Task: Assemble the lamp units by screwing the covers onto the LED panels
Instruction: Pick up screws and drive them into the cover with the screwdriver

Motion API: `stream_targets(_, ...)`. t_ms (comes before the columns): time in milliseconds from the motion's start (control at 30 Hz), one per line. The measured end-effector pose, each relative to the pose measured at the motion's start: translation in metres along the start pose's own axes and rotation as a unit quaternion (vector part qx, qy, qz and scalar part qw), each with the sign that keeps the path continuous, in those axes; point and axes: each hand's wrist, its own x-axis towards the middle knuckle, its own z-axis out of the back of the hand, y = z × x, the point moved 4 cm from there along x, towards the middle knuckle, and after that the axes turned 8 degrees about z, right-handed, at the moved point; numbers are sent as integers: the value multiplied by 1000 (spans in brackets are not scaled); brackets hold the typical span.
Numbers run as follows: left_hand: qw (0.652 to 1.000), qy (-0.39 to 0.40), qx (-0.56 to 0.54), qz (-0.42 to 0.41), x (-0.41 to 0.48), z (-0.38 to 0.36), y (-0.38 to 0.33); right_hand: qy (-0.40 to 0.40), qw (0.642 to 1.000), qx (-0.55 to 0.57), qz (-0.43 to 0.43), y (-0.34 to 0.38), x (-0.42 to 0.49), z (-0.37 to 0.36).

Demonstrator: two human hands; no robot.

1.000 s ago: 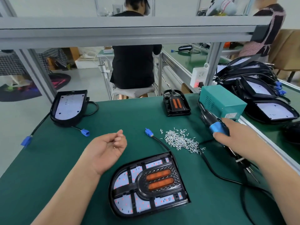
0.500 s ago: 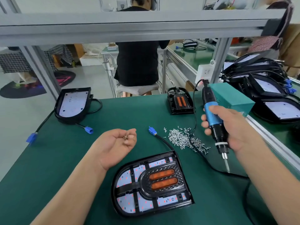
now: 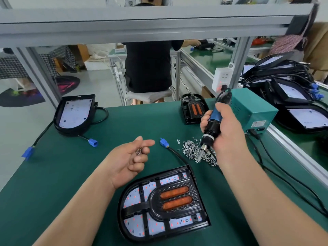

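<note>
Front edge: lamp unit [image 3: 163, 205], hands just beyond.
The lamp unit lies cover-up by the near edge, green mat [image 3: 62, 183] wide to its left. Left hand [image 3: 127, 160] curls round screws [image 3: 139, 152]; right hand [image 3: 225, 135] grips the electric screwdriver [image 3: 213, 121], bit down over the screw pile [image 3: 191, 151].

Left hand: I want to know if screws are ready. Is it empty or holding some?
Holding some. The left hand holds a few small screws in its curled fingers; the right hand grips the screwdriver.
</note>
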Motion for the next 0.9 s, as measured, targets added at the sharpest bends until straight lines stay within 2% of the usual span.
stream_targets(167, 997, 39, 66, -25, 0, 0, 1, -45, 997, 42, 35, -16, -5, 2)
stream_targets(300, 993, 45, 106, -40, 0, -5, 3, -30, 997, 31, 61, -23, -9, 7)
stream_targets(633, 988, 68, 138, 4, -1, -9, 9, -20, 991, 108, 76, -31, -19, 1)
stream_targets(900, 981, 87, 171, -18, -3, -16, 9, -15, 990, 122, 72, -40, -21, -4)
